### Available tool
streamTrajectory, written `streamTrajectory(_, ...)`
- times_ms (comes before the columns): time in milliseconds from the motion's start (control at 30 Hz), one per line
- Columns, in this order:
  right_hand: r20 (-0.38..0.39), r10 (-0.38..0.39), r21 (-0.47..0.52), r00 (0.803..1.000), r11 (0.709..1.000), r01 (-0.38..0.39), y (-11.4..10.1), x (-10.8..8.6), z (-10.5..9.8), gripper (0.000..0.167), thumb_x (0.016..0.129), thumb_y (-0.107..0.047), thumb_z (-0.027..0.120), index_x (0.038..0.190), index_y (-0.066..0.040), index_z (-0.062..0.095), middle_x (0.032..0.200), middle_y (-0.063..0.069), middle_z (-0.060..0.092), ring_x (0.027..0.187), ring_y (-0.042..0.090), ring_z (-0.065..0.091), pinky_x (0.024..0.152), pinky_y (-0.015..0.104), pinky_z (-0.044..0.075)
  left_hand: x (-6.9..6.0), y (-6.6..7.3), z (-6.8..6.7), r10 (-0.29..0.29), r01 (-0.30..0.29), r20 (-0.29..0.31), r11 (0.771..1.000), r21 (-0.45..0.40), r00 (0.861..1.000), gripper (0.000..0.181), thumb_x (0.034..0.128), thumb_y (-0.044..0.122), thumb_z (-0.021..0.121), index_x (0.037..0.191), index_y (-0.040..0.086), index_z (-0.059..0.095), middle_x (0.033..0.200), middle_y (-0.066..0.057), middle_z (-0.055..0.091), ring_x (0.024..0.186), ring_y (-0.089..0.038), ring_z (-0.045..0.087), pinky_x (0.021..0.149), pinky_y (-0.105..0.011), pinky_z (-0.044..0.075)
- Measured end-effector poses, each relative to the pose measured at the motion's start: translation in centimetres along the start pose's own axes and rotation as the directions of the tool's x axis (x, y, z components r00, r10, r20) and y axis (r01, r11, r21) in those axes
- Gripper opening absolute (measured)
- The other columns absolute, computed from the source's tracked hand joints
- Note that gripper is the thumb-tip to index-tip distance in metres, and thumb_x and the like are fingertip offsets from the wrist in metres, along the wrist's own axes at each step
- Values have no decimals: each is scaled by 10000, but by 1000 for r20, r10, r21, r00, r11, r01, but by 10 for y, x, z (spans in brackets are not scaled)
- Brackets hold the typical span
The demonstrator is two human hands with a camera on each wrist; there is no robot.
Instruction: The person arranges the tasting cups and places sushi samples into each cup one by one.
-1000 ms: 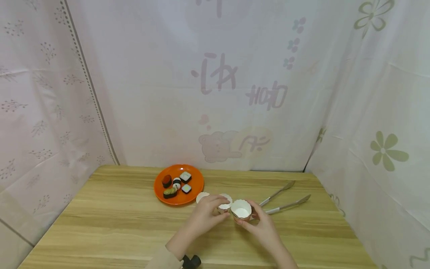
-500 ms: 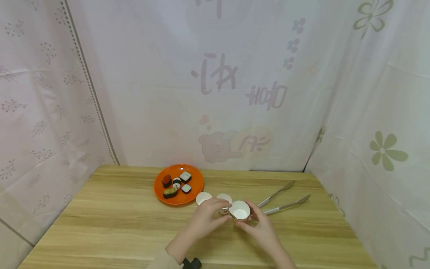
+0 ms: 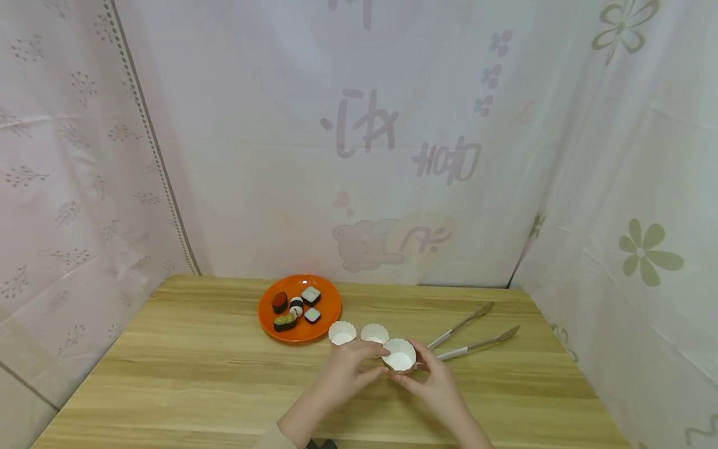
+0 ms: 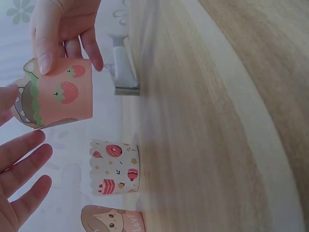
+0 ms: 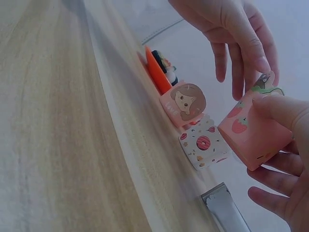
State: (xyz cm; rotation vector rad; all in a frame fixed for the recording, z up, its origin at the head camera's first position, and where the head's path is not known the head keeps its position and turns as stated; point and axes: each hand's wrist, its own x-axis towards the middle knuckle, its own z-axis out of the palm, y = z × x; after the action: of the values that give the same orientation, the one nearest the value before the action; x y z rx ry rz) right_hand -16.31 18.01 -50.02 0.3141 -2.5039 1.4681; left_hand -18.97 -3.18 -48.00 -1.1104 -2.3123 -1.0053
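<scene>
My right hand [image 3: 440, 380] grips a pink paper baking cup [image 3: 400, 357] with strawberries printed on it, tipped so its white inside shows in the head view. My left hand [image 3: 342, 368] is at the left edge of this cup, its fingertips at the scalloped rim and the other fingers [image 4: 31, 166] fairly straight and spread. Behind the hands stand two more cups: a white one [image 4: 116, 166] with doughnut and cake prints, and a pink one [image 5: 186, 104] with a girl's face. In the head view, the left hand partly covers the white cup.
An orange plate [image 3: 266, 324] with several toy sushi pieces [image 3: 285, 322] stands left of the cups. Two slim metal knife-like tools [image 3: 485, 343] with pale handles lie at the right. A black object [image 3: 322, 444] shows at the bottom edge. Patterned curtains [image 3: 269, 156] surround the wooden table [image 3: 196, 362].
The strawberry cup in my right hand has shifted slightly left and nearer to me. My left hand has drawn back from the cups behind, which show more fully now.
</scene>
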Motion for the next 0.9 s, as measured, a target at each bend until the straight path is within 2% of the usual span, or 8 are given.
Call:
streamTrajectory(100, 0, 19, 13, 1000, 1000, -19, -1, -1, 1, 725, 679, -233, 864, 1312, -61, 554, 1100, -51, 652, 1018, 155, 594, 908, 464, 496, -1, 0, 1, 9, -9, -1, 1000, 16, 1000, 277, 821, 216, 771, 1076, 122, 717, 1102, 33, 683, 1024, -81, 612, 901, -221, 490)
streamTrajectory(233, -1, 10, 7, 1000, 1000, -10, 0, -2, 2, 731, 681, -221, 863, 1316, -45, 548, 1119, -22, 653, 1021, 177, 599, 899, 470, 501, -3, 0, 1, 3, -3, 1, 999, 36, 1000, 264, 829, 248, 761, 1066, 138, 721, 1104, 29, 684, 1035, -84, 611, 906, -227, 490)
streamTrajectory(333, 1, 16, -7, 1000, 1000, -16, 1, -3, 3, 734, 686, -213, 860, 1319, -24, 540, 1139, 5, 650, 1022, 207, 605, 889, 497, 501, -4, 0, 2, 3, -3, -2, 999, 49, 1000, 241, 832, 252, 758, 1047, 147, 726, 1097, 25, 687, 1034, -96, 615, 908, -239, 493)
streamTrajectory(467, 4, 43, -7, 999, 999, -43, 0, -5, 3, 724, 687, -236, 863, 1316, -58, 551, 1152, 9, 648, 1022, 219, 606, 886, 534, 491, -5, 0, 2, -5, 5, 2, 999, 49, 1000, 204, 832, 239, 760, 1012, 146, 736, 1100, 2, 688, 1038, -126, 620, 914, -270, 498)
streamTrajectory(700, 19, 1, -10, 1000, 1000, -1, 0, -7, 4, 709, 702, -270, 848, 1316, -74, 553, 1138, -27, 646, 1018, 176, 603, 905, 470, 500, -7, 1, 3, 13, -14, 12, 998, 62, 1000, 142, 838, 223, 755, 951, 139, 741, 1090, -19, 690, 1023, -131, 627, 899, -262, 506)
streamTrajectory(900, 37, -9, -6, 999, 1000, 10, 1, -8, 4, 683, 699, -253, 848, 1295, -77, 566, 1123, -40, 645, 992, 151, 598, 912, 492, 487, -7, 1, 2, 43, -45, 31, 996, 77, 999, 102, 838, 214, 753, 910, 142, 740, 1061, -10, 695, 1040, -124, 623, 902, -262, 505)
